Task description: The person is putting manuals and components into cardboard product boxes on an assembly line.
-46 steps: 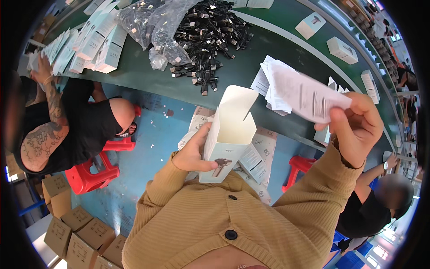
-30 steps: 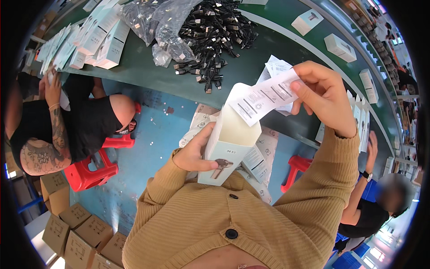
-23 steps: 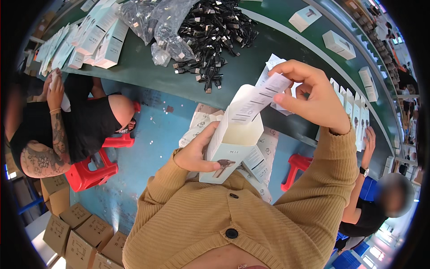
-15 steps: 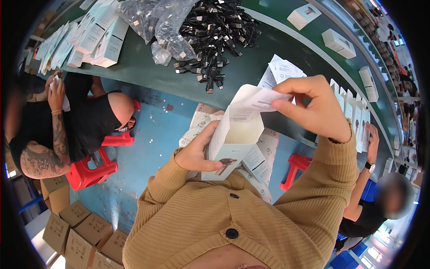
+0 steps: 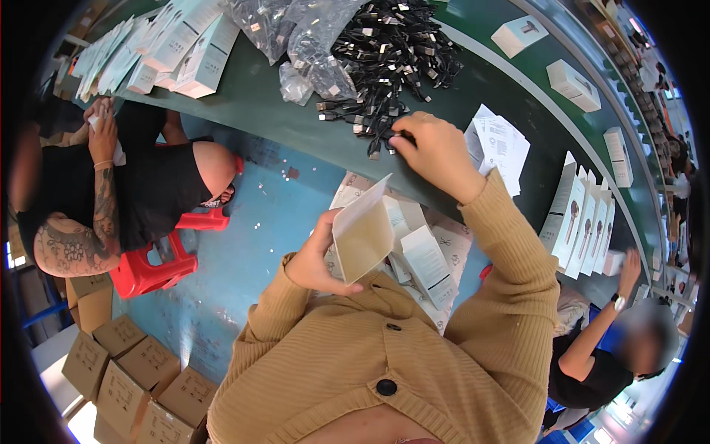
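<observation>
My left hand (image 5: pixel 316 257) is wrapped round an open white carton (image 5: pixel 362 248), tilted so that its mouth faces up with one flap raised. Over the table's near edge, my right hand (image 5: pixel 436 152) pinches a black USB cable (image 5: pixel 394 138) at the near side of a large cable heap (image 5: pixel 403 55). Just right of that hand lies a loose stack of printed leaflets (image 5: pixel 501 144). More white cartons (image 5: pixel 427 263) rest on a patterned cloth (image 5: pixel 452 237) below the table edge, by my lap.
Clear plastic bags (image 5: pixel 310 44) lie left of the heap. White cartons (image 5: pixel 203 59) crowd the far left; others stand in a row (image 5: pixel 584 222) at right. Cartons (image 5: pixel 573 85) sit along the line beyond. People sit on both sides, with a red stool (image 5: pixel 151 259) at left.
My right hand has let go of the leaflet and moved left to the cables. The leaflet no longer shows above the carton. The left hand has tilted the carton, turning its mouth toward me.
</observation>
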Demonstrator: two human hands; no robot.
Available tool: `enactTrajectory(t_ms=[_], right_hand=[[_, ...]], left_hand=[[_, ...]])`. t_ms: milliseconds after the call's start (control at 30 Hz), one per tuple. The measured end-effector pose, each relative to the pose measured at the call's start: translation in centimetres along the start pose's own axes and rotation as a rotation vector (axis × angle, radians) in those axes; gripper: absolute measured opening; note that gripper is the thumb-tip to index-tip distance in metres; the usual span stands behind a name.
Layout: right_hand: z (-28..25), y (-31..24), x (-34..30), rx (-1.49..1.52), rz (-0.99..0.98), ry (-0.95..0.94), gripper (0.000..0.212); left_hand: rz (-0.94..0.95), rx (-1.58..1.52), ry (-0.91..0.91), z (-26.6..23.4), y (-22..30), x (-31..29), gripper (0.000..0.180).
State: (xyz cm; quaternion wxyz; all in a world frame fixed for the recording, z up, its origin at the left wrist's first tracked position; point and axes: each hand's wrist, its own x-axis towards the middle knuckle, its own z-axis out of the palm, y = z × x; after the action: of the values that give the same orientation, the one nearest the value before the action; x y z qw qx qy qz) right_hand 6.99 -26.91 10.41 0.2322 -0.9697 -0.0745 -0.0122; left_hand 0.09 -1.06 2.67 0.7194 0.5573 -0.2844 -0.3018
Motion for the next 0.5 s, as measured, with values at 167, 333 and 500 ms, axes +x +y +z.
enactTrajectory(t_ms=[167, 333, 500], right_hand=[[-3.4, 1.5, 0.2, 0.157, 0.0, 0.188, 0.017], [-5.7, 2.7, -0.1, 0.309, 0.102, 0.24, 0.016], [-8.6, -0.5, -2.6, 0.574, 0.091, 0.371, 0.016]], left_hand=[[-0.089, -0.032, 0.127, -0.4, -0.8, -0.1, 0.106], [-0.004, -0.146, 0.047, 0.2, -0.8, 1.3, 0.101], [0.001, 0.001, 0.039, 0.5, -0.5, 1.4, 0.099]])
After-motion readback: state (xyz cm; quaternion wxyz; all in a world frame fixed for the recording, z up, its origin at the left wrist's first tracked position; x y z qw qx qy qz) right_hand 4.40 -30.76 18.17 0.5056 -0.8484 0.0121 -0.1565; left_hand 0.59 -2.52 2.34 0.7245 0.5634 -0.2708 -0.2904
